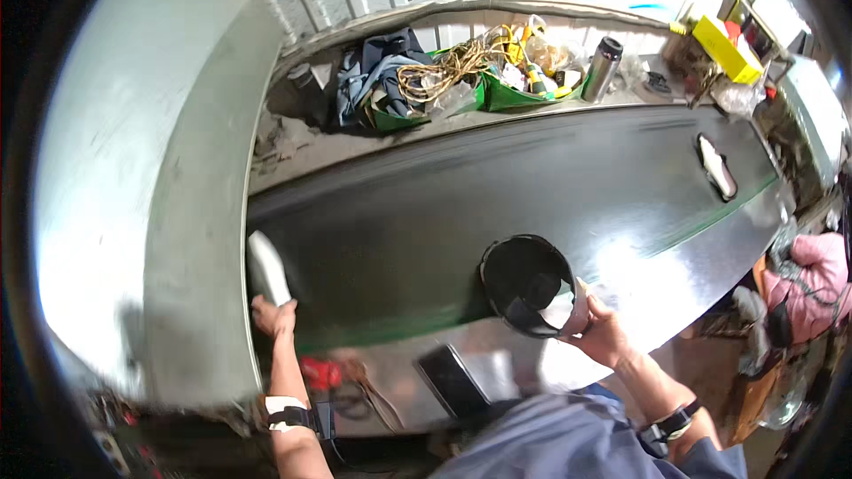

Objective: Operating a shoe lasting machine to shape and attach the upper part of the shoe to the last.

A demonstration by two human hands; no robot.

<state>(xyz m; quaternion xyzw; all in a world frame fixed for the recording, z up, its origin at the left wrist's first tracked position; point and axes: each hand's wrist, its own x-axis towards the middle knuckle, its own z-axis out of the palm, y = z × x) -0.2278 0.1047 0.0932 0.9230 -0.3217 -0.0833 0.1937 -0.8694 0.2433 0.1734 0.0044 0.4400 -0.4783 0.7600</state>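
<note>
My left hand (273, 314) is closed around the near end of a white, long, shoe-shaped piece (269, 270), which is smeared by motion. It lies at or just above the left end of a dark conveyor belt (382, 213), beside the pale machine housing. On the right, my right hand (602, 330) grips the rim side of a round black tub (508, 268), tilted so that its inside shows. Something white and something dark sit within the tub; their kind is unclear. Far off on the belt's right end rests a shoe-shaped piece (717, 167), white with a dark edge.
A pale metal housing (191, 213) walls the left. Behind the belt stand green bins (524, 96) with cloth, cord and tools, and a steel tumbler (603, 69). On the near ledge lie a black phone-like slab (451, 380) and a red-handled tool (321, 372). Pink cloth (812, 279) hangs right.
</note>
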